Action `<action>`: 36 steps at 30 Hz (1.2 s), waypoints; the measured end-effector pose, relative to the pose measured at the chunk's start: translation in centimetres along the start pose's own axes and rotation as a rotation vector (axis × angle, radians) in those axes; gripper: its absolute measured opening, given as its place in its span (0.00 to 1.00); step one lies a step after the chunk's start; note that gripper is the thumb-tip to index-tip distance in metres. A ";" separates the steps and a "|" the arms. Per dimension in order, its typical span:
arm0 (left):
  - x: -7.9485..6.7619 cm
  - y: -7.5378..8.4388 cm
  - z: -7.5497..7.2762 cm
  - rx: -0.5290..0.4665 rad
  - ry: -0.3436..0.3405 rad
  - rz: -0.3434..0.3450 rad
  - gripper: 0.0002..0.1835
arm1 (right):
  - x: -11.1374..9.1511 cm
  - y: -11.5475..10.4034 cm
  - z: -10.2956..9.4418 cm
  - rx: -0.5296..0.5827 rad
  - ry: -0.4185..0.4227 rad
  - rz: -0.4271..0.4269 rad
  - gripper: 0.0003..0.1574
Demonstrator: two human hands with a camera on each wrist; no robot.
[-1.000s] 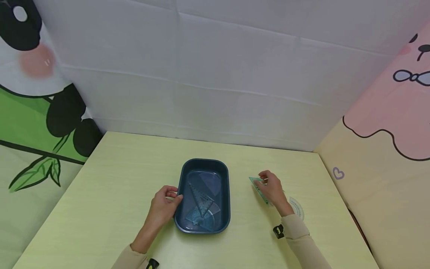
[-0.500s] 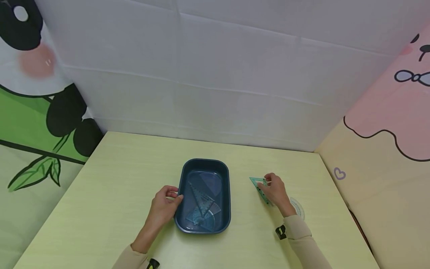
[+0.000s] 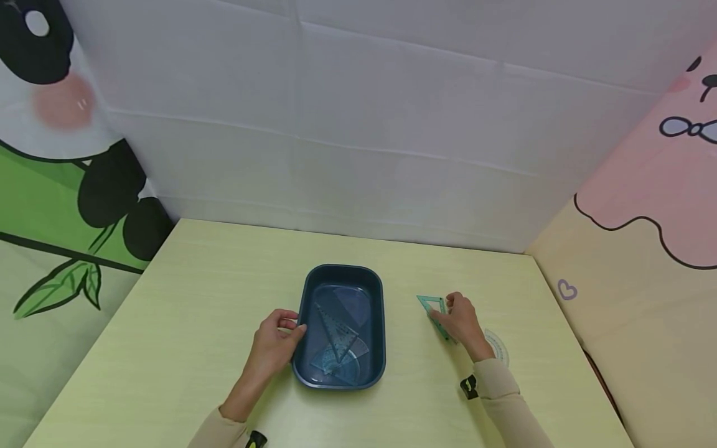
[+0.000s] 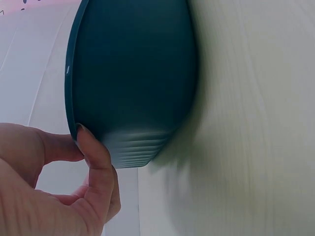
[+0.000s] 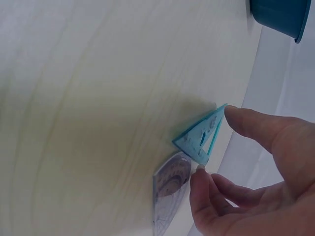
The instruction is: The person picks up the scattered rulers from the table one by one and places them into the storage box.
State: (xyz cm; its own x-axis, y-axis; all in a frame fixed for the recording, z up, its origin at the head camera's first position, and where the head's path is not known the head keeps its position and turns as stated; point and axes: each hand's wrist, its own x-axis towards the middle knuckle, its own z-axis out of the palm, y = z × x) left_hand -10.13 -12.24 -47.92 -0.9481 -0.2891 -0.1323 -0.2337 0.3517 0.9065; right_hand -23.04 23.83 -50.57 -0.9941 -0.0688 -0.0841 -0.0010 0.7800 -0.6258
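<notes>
My left hand (image 3: 271,345) pinches the left rim of a dark blue plastic basin (image 3: 382,323), thumb and fingers on either side of the edge. Inside the basin lie a clear set square (image 3: 335,333) and a clear protractor (image 3: 350,367), partly overlapping. To the basin's right, my right hand (image 3: 462,322) pinches a small green-blue set square (image 5: 191,141) low over the table. In the right wrist view the thumb touches one end and the fingertips another. A clear protractor (image 5: 167,209) lies close beside it, partly hidden by my wrist in the head view.
The pale wood-grain table (image 3: 224,274) ends at a white cloth backdrop (image 3: 358,155). A panda-print panel (image 3: 106,186) stands at the left and a pink printed panel (image 3: 644,186) at the right.
My right hand has shifted slightly right and toward me along the set square, which stays almost in place. The left hand and basin have not moved.
</notes>
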 end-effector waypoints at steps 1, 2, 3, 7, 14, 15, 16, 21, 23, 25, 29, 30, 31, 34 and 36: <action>0.0 0.0 0.0 0.000 0.000 0.002 0.15 | 0.0 0.1 0.0 -0.002 -0.002 0.000 0.36; 0.0 0.0 0.0 0.001 -0.001 0.005 0.15 | 0.0 0.1 0.1 -0.002 -0.004 0.000 0.36; 0.0 0.0 0.0 0.004 -0.001 0.006 0.16 | 0.0 0.2 0.1 -0.005 -0.007 -0.002 0.36; 0.0 0.1 0.0 -0.002 0.004 0.028 0.16 | -0.1 0.2 0.1 -0.010 -0.021 -0.004 0.37; -0.1 0.1 -0.1 -0.005 0.009 0.036 0.15 | -0.1 0.0 0.1 -0.017 -0.035 0.011 0.35; -0.1 0.1 -0.1 -0.004 0.008 0.034 0.15 | -0.1 0.0 0.1 -0.020 -0.036 0.014 0.35; -0.1 0.1 -0.1 -0.002 0.007 0.030 0.15 | -0.1 0.0 0.1 -0.021 -0.036 0.017 0.34; -0.1 0.2 -0.1 0.000 0.004 0.022 0.16 | -0.1 0.0 0.1 -0.024 -0.040 0.028 0.33; -0.1 0.2 -0.1 -0.002 0.004 0.025 0.16 | -0.1 0.0 0.1 -0.024 -0.040 0.026 0.33; -0.1 0.2 -0.1 -0.002 0.004 0.028 0.16 | -0.1 -0.1 0.0 -0.027 -0.042 0.025 0.32; -0.1 0.2 -0.1 0.001 0.006 0.025 0.15 | -0.1 -0.2 -0.1 -0.031 -0.046 0.035 0.31; -0.1 0.1 -0.1 0.004 0.006 0.020 0.15 | -0.1 -0.3 -0.1 -0.033 -0.048 0.037 0.30; -0.1 0.1 -0.1 0.005 0.006 0.019 0.15 | -0.1 -0.3 -0.1 -0.034 -0.049 0.039 0.30; -0.1 0.1 -0.1 0.009 0.006 0.009 0.15 | -0.1 -0.3 -0.2 -0.040 -0.053 0.044 0.29; -0.1 0.1 -0.1 0.010 0.006 0.008 0.15 | -0.1 -0.3 -0.2 -0.042 -0.054 0.043 0.28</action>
State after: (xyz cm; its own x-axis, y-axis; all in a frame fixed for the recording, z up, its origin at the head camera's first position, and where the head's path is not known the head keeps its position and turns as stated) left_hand -10.07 -12.25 -47.76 -0.9488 -0.2914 -0.1223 -0.2279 0.3627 0.9036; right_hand -23.01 23.74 -50.27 -0.9859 -0.0676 -0.1529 0.0357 0.8085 -0.5874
